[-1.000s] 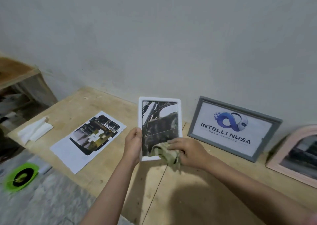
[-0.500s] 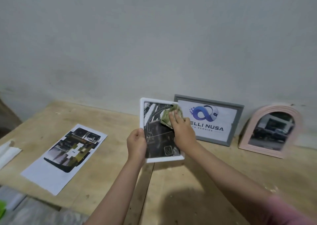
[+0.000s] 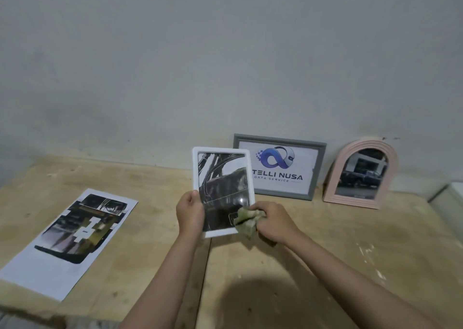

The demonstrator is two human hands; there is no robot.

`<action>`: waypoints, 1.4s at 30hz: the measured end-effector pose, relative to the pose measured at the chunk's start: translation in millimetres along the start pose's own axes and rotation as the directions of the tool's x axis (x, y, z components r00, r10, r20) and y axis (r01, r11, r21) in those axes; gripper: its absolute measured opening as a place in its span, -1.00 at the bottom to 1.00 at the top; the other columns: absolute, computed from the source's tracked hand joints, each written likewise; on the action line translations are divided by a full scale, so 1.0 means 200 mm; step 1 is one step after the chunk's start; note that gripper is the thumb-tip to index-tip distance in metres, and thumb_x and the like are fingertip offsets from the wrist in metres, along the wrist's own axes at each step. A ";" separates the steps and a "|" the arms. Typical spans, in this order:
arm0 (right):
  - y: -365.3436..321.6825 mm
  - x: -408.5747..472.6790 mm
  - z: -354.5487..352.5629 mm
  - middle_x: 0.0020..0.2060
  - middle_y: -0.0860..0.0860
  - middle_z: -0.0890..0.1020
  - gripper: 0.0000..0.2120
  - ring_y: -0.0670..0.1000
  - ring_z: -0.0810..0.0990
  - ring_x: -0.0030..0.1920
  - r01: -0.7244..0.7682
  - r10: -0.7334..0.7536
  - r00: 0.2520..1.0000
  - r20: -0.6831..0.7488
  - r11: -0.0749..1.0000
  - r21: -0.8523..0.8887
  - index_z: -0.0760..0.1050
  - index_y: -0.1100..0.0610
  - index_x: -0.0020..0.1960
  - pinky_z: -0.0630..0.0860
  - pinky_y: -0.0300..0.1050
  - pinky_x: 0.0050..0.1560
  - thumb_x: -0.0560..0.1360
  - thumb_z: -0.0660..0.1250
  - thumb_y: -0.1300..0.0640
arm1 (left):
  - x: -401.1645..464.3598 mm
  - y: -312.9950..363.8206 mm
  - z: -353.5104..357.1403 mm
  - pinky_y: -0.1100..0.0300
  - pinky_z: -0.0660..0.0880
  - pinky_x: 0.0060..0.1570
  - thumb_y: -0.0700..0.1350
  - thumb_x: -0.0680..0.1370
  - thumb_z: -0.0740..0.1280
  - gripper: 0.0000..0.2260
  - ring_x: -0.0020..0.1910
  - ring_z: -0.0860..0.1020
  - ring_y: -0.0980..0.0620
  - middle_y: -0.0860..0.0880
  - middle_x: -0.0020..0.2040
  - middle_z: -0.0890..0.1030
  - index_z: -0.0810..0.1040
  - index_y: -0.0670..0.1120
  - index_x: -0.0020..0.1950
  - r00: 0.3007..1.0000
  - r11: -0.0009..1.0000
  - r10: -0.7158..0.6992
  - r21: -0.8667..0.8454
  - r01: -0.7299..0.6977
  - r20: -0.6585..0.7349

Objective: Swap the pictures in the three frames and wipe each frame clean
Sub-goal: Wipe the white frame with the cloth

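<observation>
A white frame with a dark black-and-white picture stands upright over the wooden table, and my left hand grips its lower left edge. My right hand holds a crumpled greenish cloth against the frame's lower right corner. Behind it, a grey frame with a blue logo picture leans on the wall. To its right leans a pink arched frame showing a street scene.
A loose printed sheet lies flat on the wooden table at the left. A white object sits at the far right edge. The grey wall rises directly behind the frames.
My right hand has slid the cloth from the white frame's upper right down to its lower right corner. The view has shifted right, bringing the pink frame further in.
</observation>
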State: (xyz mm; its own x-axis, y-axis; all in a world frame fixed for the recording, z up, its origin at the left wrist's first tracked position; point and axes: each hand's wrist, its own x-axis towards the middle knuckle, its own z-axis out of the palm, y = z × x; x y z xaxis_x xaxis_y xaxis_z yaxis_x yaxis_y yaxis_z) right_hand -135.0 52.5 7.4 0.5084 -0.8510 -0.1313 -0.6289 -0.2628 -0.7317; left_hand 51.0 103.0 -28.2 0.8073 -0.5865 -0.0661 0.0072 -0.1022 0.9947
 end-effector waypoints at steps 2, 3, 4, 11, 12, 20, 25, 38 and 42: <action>-0.04 0.03 -0.10 -0.09 -0.04 0.63 -0.57 0.05 0.58 -0.03 -0.007 0.062 0.970 -0.233 0.973 0.230 0.57 0.05 0.15 0.53 -0.13 -0.07 0.39 0.17 0.35 | -0.01 0.01 0.01 0.13 0.22 -0.28 -0.19 0.59 0.14 -0.67 -0.35 0.28 0.01 -0.02 -0.39 0.31 0.28 -0.07 -0.39 0.998 1.000 0.001 -0.008 0.000 0.062; -0.06 0.06 -0.15 -0.08 -0.04 0.62 -0.49 0.08 0.59 -0.01 0.044 0.047 0.942 -0.332 0.964 0.261 0.53 0.05 0.22 0.53 -0.12 -0.07 0.37 0.14 0.41 | -0.02 0.00 0.02 0.13 0.23 -0.26 -0.19 0.59 0.14 -0.69 -0.33 0.29 0.01 -0.05 -0.37 0.32 0.30 -0.09 -0.36 0.995 1.000 0.006 -0.009 -0.005 0.102; -0.08 0.09 -0.18 -0.01 -0.01 0.61 -0.41 0.10 0.57 0.06 0.093 0.005 0.917 -0.399 0.970 0.225 0.47 0.06 0.30 0.52 -0.13 -0.03 0.35 0.12 0.45 | -0.05 0.01 0.03 0.14 0.22 -0.26 -0.19 0.59 0.14 -0.71 -0.31 0.29 0.03 -0.08 -0.34 0.31 0.31 -0.11 -0.34 0.989 1.000 0.012 -0.021 -0.009 0.144; -0.18 0.12 0.00 0.54 0.05 -0.10 -0.15 0.12 -0.21 0.52 0.342 -0.401 0.914 -0.064 0.845 -0.410 0.00 0.01 0.53 -0.23 0.13 0.43 0.35 0.19 0.48 | -0.14 0.02 0.11 -0.04 0.45 -0.05 0.00 0.47 0.23 -0.73 -0.19 0.42 -0.05 -0.13 -0.23 0.48 0.42 -0.20 -0.26 0.934 0.970 -0.062 -0.201 0.140 0.351; -0.18 0.10 0.04 0.54 0.03 -0.09 -0.15 0.10 -0.20 0.52 0.375 -0.428 0.904 -0.024 0.817 -0.439 0.00 0.00 0.53 -0.25 0.12 0.41 0.36 0.19 0.47 | -0.16 0.05 0.10 -0.13 0.48 0.06 -0.06 0.48 0.23 -0.80 -0.13 0.50 -0.07 -0.16 -0.17 0.56 0.50 -0.20 -0.19 0.925 0.945 -0.069 -0.273 0.180 0.373; 0.05 -0.14 0.14 0.22 0.08 0.58 -0.49 0.24 0.58 0.01 0.662 -0.688 0.706 0.171 0.553 -0.506 0.60 0.10 0.16 0.52 0.03 0.05 0.35 0.04 0.26 | -0.08 -0.08 0.02 -0.38 0.45 0.09 -0.01 0.47 0.25 -0.67 0.09 0.56 -0.35 -0.35 0.13 0.56 0.54 -0.24 0.07 0.867 0.809 -0.327 -0.363 0.462 0.376; 0.23 -0.17 -0.05 0.09 -0.02 0.65 -0.62 0.10 0.54 -0.27 0.598 -0.699 0.692 0.180 0.416 -0.685 0.64 -0.02 0.03 0.52 -0.10 -0.32 0.39 0.15 0.25 | -0.13 -0.13 0.06 -0.22 0.48 0.13 0.08 0.42 0.21 -0.74 -0.05 0.56 -0.18 -0.21 -0.08 0.59 0.57 -0.06 -0.27 0.916 0.901 -0.287 -0.245 0.357 0.280; 0.04 0.03 -0.24 0.44 0.12 0.31 -0.16 0.24 0.37 0.29 0.488 -0.711 0.703 0.011 0.471 -0.735 0.27 0.03 0.43 0.39 0.16 0.10 0.21 0.24 0.49 | -0.37 0.03 0.26 -0.01 0.53 -0.08 -0.17 0.60 0.22 -0.85 -0.15 0.61 -0.10 -0.12 -0.16 0.66 0.57 -0.05 -0.09 0.851 0.999 -0.024 0.038 0.005 0.524; 0.07 0.09 -0.23 0.46 0.09 0.28 -0.18 0.25 0.28 0.42 0.480 -0.686 0.723 0.075 0.422 -0.769 0.28 0.06 0.45 0.33 0.33 0.17 0.24 0.30 0.48 | -0.39 0.01 0.27 -0.05 0.52 -0.09 -0.15 0.60 0.20 -0.85 -0.20 0.56 -0.08 -0.22 -0.14 0.64 0.56 -0.09 -0.06 0.873 0.999 0.018 0.033 -0.039 0.487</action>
State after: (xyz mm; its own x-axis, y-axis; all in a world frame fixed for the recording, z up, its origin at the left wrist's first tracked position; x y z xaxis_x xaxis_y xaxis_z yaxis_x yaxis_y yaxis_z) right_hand -162.8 12.3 25.3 0.8435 -0.4012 0.3571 -0.4736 -0.8692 0.1422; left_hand -42.8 104.9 -26.3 0.4172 -0.9054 -0.0784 -0.0437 -0.1061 0.9934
